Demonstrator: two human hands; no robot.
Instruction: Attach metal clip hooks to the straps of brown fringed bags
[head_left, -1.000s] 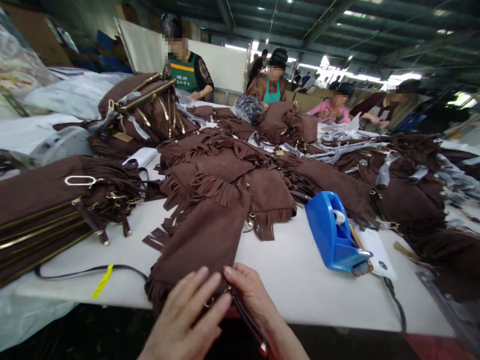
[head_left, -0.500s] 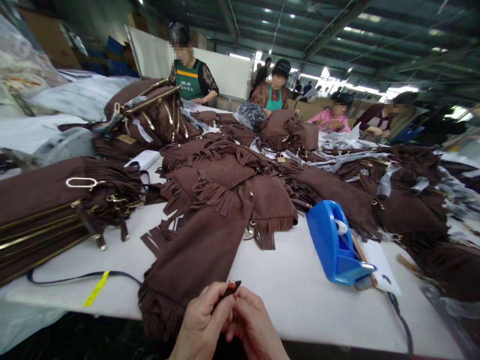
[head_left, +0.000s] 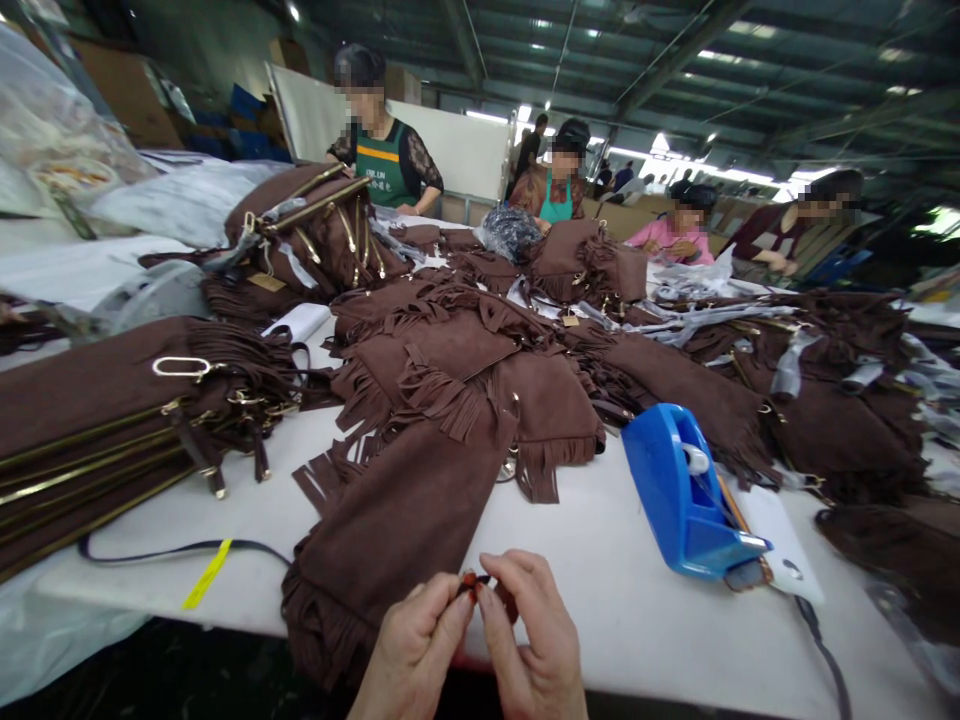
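Note:
At the front edge of the table, my left hand [head_left: 416,640] and my right hand [head_left: 534,630] meet, their fingers pinching a small dark brown strip [head_left: 484,579]. It looks like a narrow strap end, though the fingers cover most of it. Reddish spots show by the fingertips. Just beyond my left hand lies a brown suede bag [head_left: 405,510], its fringe hanging over the table edge. Another fringed bag [head_left: 551,405] with a metal ring lies behind it.
A blue tape dispenser [head_left: 667,490] stands to the right, beside a white corded device [head_left: 780,540]. Stacked brown bags [head_left: 90,400] with gold zippers sit left, near a black strap with a yellow tag [head_left: 208,575]. More bags cover the far table, where several people work.
My right hand has lifted and turned, its thumb and fingers more extended around the strip. The strip sits lower behind the fingertips. The view has shifted slightly left.

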